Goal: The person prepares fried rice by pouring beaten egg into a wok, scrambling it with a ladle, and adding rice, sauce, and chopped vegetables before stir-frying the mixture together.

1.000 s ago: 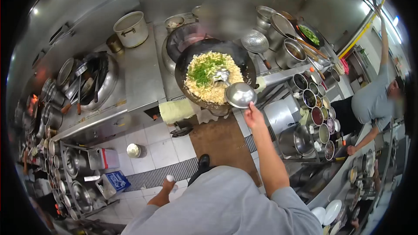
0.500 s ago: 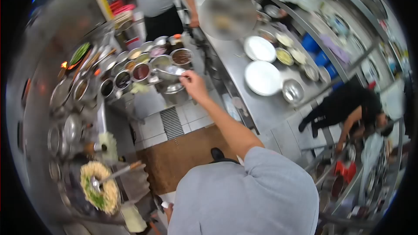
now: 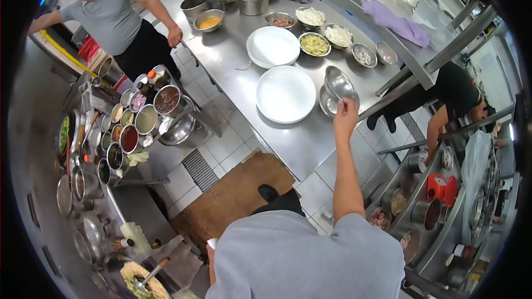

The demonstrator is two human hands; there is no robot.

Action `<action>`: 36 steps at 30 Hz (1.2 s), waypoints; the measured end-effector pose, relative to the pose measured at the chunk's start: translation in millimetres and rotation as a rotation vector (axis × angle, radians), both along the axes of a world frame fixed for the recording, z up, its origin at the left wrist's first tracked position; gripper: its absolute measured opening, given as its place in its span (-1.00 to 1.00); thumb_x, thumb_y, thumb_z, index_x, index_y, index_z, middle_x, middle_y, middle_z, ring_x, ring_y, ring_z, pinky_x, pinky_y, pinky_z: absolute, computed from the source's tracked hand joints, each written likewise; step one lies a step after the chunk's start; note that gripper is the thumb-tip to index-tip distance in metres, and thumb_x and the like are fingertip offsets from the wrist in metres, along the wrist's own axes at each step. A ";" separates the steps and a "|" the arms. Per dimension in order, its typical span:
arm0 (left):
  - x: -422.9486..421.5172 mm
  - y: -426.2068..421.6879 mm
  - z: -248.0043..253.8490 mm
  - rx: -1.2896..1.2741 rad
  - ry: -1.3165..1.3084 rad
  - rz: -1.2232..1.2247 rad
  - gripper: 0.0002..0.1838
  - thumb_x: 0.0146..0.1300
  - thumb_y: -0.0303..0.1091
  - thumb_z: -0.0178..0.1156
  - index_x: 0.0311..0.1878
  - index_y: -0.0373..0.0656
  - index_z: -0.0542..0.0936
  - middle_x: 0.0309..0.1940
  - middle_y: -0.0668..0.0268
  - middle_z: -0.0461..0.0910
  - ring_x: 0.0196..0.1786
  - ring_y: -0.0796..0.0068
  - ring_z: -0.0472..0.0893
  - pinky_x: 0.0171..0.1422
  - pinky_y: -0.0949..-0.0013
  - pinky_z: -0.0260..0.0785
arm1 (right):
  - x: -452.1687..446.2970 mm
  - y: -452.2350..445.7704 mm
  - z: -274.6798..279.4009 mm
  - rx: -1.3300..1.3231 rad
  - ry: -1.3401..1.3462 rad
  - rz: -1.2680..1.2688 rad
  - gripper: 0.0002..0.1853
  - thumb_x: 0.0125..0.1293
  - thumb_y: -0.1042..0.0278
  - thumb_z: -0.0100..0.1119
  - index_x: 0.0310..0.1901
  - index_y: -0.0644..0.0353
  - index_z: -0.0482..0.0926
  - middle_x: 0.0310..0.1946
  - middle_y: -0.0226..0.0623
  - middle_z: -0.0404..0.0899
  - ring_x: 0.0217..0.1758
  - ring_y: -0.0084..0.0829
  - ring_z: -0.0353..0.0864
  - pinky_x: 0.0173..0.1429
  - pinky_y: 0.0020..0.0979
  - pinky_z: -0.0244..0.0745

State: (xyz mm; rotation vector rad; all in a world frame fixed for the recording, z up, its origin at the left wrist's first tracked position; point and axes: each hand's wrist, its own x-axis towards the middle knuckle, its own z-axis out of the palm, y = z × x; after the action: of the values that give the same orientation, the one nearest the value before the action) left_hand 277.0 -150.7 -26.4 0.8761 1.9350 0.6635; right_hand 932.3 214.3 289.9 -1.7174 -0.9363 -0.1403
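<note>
My right hand (image 3: 346, 117) pinches the rim of an empty metal bowl (image 3: 339, 81), which is tilted over another metal bowl (image 3: 328, 103) near the edge of the steel table (image 3: 233, 89). Left of the bowls lie two stacks of white plates, the near one (image 3: 285, 94) and the far one (image 3: 272, 46). Low in the view, partly hidden by my body, my left hand (image 3: 211, 252) is closed around a small white object. At the lower left, a ladle (image 3: 145, 282) rests in the wok of rice and greens (image 3: 132, 271).
Small bowls of cut food (image 3: 315, 45) stand behind the plates. A rack of sauce pots (image 3: 129, 139) is on the left. One person (image 3: 113, 16) stands at the upper left; another person (image 3: 451, 97) bends at the right. A metal rail (image 3: 388, 89) crosses near my right hand.
The view has turned right from the stove to the steel table. My right hand has carried the metal bowl from the wok to the other bowl. The ladle stays in the wok.
</note>
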 end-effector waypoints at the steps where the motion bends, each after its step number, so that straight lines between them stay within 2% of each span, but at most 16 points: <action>1: 3.0 11.2 -0.7 -0.004 0.003 -0.021 -0.59 0.01 -0.36 0.32 -0.08 -0.36 0.52 -0.24 0.08 0.61 -0.17 0.20 0.61 -0.04 0.15 0.45 | 3.4 1.0 -0.6 -0.001 0.004 -0.010 -0.86 0.30 0.42 0.17 -0.16 0.26 0.57 -0.27 -0.19 0.56 -0.25 -0.29 0.57 -0.14 -0.36 0.47; 4: -7.6 30.0 6.3 -0.024 0.025 -0.112 -0.57 0.01 -0.36 0.33 -0.06 -0.36 0.51 -0.21 0.07 0.61 -0.15 0.18 0.61 -0.02 0.14 0.45 | 11.5 6.2 1.6 -0.047 0.031 -0.038 -0.86 0.32 0.42 0.16 -0.16 0.27 0.56 -0.29 -0.17 0.56 -0.25 -0.29 0.57 -0.15 -0.37 0.46; 6: -15.8 36.1 21.0 -0.022 0.048 -0.149 -0.56 0.01 -0.36 0.33 -0.04 -0.36 0.50 -0.20 0.05 0.61 -0.13 0.18 0.62 -0.01 0.14 0.45 | 35.2 28.5 6.4 0.050 -0.069 -0.047 -0.88 0.31 0.43 0.16 -0.18 0.27 0.56 -0.30 -0.16 0.56 -0.27 -0.25 0.56 -0.16 -0.35 0.45; 10: -41.8 26.8 26.1 0.013 0.098 -0.206 -0.53 0.01 -0.36 0.34 -0.01 -0.36 0.49 -0.16 0.03 0.60 -0.10 0.16 0.62 0.01 0.14 0.44 | 123.6 86.1 -30.0 -0.134 -0.248 -0.345 -0.88 0.26 0.38 0.15 -0.23 0.21 0.56 -0.29 -0.09 0.57 -0.20 -0.04 0.56 -0.08 -0.14 0.44; 12: -35.5 17.2 34.3 -0.043 0.135 -0.083 -0.47 0.02 -0.31 0.35 0.04 -0.37 0.44 -0.11 0.00 0.59 -0.08 0.14 0.61 0.03 0.13 0.44 | 157.4 101.3 -57.2 -0.282 -0.131 -0.392 -0.76 0.25 0.34 0.17 -0.07 0.19 0.57 -0.20 -0.06 0.57 -0.09 -0.01 0.55 0.01 -0.09 0.43; 15: -19.6 -9.4 48.3 -0.198 0.185 0.182 -0.36 0.06 -0.22 0.36 0.13 -0.37 0.35 -0.01 -0.07 0.55 -0.04 0.08 0.59 0.06 0.12 0.43 | 120.9 102.2 -46.5 -0.130 -0.264 -0.235 -0.46 0.21 0.45 0.17 0.26 0.20 0.38 0.09 0.06 0.46 0.12 0.02 0.47 0.23 -0.09 0.34; 18: -6.2 -30.0 41.3 -0.180 0.153 0.207 -0.36 0.06 -0.21 0.36 0.12 -0.37 0.36 -0.02 -0.07 0.55 -0.04 0.09 0.59 0.06 0.12 0.43 | 43.0 121.4 -32.0 -0.277 -0.278 -0.087 -0.48 0.20 0.52 0.15 0.24 0.18 0.40 0.10 0.02 0.47 0.15 0.01 0.45 0.27 -0.11 0.32; 20: 4.0 -38.6 40.7 -0.185 0.137 0.213 -0.37 0.06 -0.20 0.36 0.11 -0.37 0.36 -0.02 -0.07 0.56 -0.04 0.09 0.59 0.06 0.12 0.43 | -9.7 152.4 -46.7 -0.233 -0.309 0.119 -0.51 0.22 0.50 0.15 0.22 0.15 0.43 0.13 -0.08 0.48 0.21 -0.06 0.43 0.29 -0.15 0.31; 22: 14.9 -44.0 40.5 -0.190 0.128 0.234 -0.37 0.07 -0.20 0.35 0.11 -0.37 0.37 -0.03 -0.07 0.56 -0.05 0.09 0.59 0.06 0.12 0.43 | -70.6 190.3 -46.0 -0.119 -0.302 0.421 -0.57 0.21 0.53 0.13 0.16 0.18 0.47 0.08 -0.07 0.49 0.15 -0.07 0.47 0.24 -0.13 0.34; 24: 23.0 -49.9 42.4 -0.200 0.125 0.254 -0.38 0.07 -0.19 0.35 0.10 -0.37 0.37 -0.03 -0.07 0.56 -0.05 0.09 0.59 0.06 0.12 0.43 | -127.6 227.3 -44.7 -0.182 -0.261 0.665 -0.60 0.19 0.52 0.14 0.11 0.20 0.50 0.04 -0.04 0.49 0.12 -0.07 0.48 0.21 -0.13 0.37; 26: 30.5 -54.4 43.4 -0.213 0.120 0.264 -0.38 0.07 -0.18 0.35 0.10 -0.37 0.37 -0.03 -0.07 0.56 -0.05 0.09 0.59 0.06 0.12 0.43 | -170.7 257.8 -47.2 -0.276 -0.289 0.755 -0.60 0.18 0.52 0.13 0.10 0.22 0.49 0.02 -0.04 0.49 0.10 -0.03 0.49 0.19 -0.16 0.39; 28: 35.8 -59.9 44.1 -0.225 0.116 0.279 -0.38 0.08 -0.17 0.35 0.09 -0.37 0.38 -0.04 -0.07 0.56 -0.05 0.10 0.59 0.06 0.12 0.43 | -189.1 290.6 -68.7 -0.338 -0.356 0.712 -0.62 0.23 0.48 0.09 0.11 0.21 0.48 -0.03 -0.02 0.48 0.03 0.03 0.53 0.11 -0.11 0.46; 30: 41.0 -64.5 48.2 -0.239 0.117 0.296 -0.39 0.08 -0.17 0.35 0.09 -0.37 0.38 -0.04 -0.06 0.56 -0.06 0.10 0.59 0.06 0.11 0.43 | -196.1 319.0 -98.9 -0.555 -0.455 0.521 -0.70 0.29 0.42 0.03 0.05 0.20 0.50 -0.07 -0.01 0.48 -0.04 0.04 0.58 -0.01 -0.06 0.54; 31: 42.4 -67.1 48.7 -0.244 0.116 0.304 -0.39 0.08 -0.16 0.35 0.09 -0.37 0.38 -0.05 -0.06 0.57 -0.06 0.10 0.59 0.07 0.11 0.43 | -194.5 326.8 -113.8 -0.540 -0.532 0.482 -0.77 0.33 0.39 -0.02 -0.03 0.19 0.51 -0.09 -0.03 0.49 -0.09 0.02 0.62 -0.09 -0.05 0.58; 34: 48.9 -84.5 47.8 -0.249 0.114 0.331 -0.39 0.09 -0.15 0.34 0.08 -0.37 0.39 -0.05 -0.06 0.57 -0.06 0.10 0.59 0.07 0.11 0.43 | -201.8 320.3 -105.2 -0.683 -0.580 0.482 -0.83 0.33 0.41 -0.04 -0.11 0.17 0.52 -0.09 -0.07 0.51 -0.13 -0.02 0.64 -0.10 -0.08 0.59; 36: 57.5 -97.2 48.1 -0.237 0.117 0.365 -0.39 0.09 -0.14 0.34 0.07 -0.37 0.39 -0.06 -0.06 0.57 -0.07 0.10 0.59 0.07 0.11 0.43 | -215.8 307.1 -107.5 -0.623 -0.617 0.488 -0.83 0.31 0.45 -0.04 -0.14 0.14 0.55 -0.19 -0.12 0.55 -0.16 -0.05 0.65 -0.10 -0.10 0.59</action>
State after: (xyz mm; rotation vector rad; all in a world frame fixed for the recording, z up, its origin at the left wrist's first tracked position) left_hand 334.5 -247.9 21.6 0.4254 2.2509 0.5844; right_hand 716.5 521.4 182.4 -1.9747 -1.9925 -0.0533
